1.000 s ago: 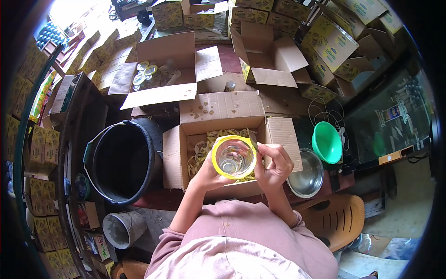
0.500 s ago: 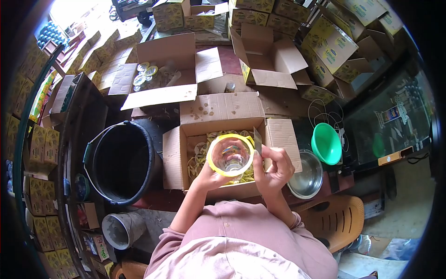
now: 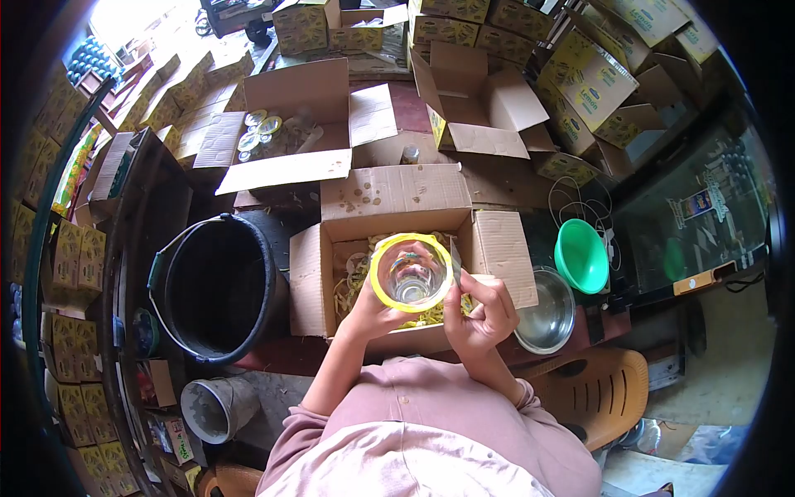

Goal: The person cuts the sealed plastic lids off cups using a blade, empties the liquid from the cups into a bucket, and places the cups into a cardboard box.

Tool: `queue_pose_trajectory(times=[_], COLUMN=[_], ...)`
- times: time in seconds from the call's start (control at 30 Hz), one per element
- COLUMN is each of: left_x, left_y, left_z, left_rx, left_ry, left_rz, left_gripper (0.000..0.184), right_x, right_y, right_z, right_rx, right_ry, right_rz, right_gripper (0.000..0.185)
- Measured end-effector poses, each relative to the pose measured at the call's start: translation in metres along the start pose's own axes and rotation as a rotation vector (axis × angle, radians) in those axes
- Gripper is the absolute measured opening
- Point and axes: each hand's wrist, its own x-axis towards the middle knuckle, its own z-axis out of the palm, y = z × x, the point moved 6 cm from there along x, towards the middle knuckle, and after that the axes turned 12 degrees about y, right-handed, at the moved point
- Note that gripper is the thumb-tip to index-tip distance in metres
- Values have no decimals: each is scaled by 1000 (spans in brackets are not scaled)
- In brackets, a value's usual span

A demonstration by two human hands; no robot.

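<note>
My left hand point(image 3: 370, 312) is wrapped round a clear cup with a yellow rim point(image 3: 377, 286), its open mouth turned up towards me. In my right hand point(image 3: 483, 313), the fingers pinch a thin knife point(image 3: 455, 258). Its blade points up and lies against or very close to the right side of the yellow rim. Below the cup stands an open cardboard box point(image 3: 397, 225), with yellow shavings point(image 3: 435, 316) in it. The cup hides part of the box's inside, and my fingers cover the knife's handle.
A black bucket point(image 3: 269, 273) stands to the left, a grey bucket point(image 3: 240, 406) below it. To the right are a metal bowl point(image 3: 546, 319) and a green bowl point(image 3: 582, 257). Beyond are open cartons, one holding yellow-rimmed containers point(image 3: 269, 126). An orange chair point(image 3: 609, 398) is at lower right.
My right hand and the knife have moved slightly left and down along the rim. The yellow piece that stuck out by the blade no longer shows there. The cup has tilted slightly.
</note>
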Motion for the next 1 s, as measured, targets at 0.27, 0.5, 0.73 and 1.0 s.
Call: queue_pose_trajectory(times=[0.27, 0.5, 0.73, 1.0], left_x=[-1, -2, -1, -2], left_y=[7, -5, -5, -3], left_z=[3, -6, -5, -1], left_rx=[149, 17, -12, 21], left_ry=[-83, -37, -47, -112], left_rz=[87, -20, -5, -63], left_gripper=[73, 72, 73, 77], right_x=[5, 5, 4, 8], right_y=[3, 11, 3, 6], right_z=[2, -1, 0, 2], right_rx=[-68, 32, 40, 13], right_ry=[-51, -14, -35, -55], right_rz=[-21, 119, 67, 71], right_gripper=[22, 18, 19, 21])
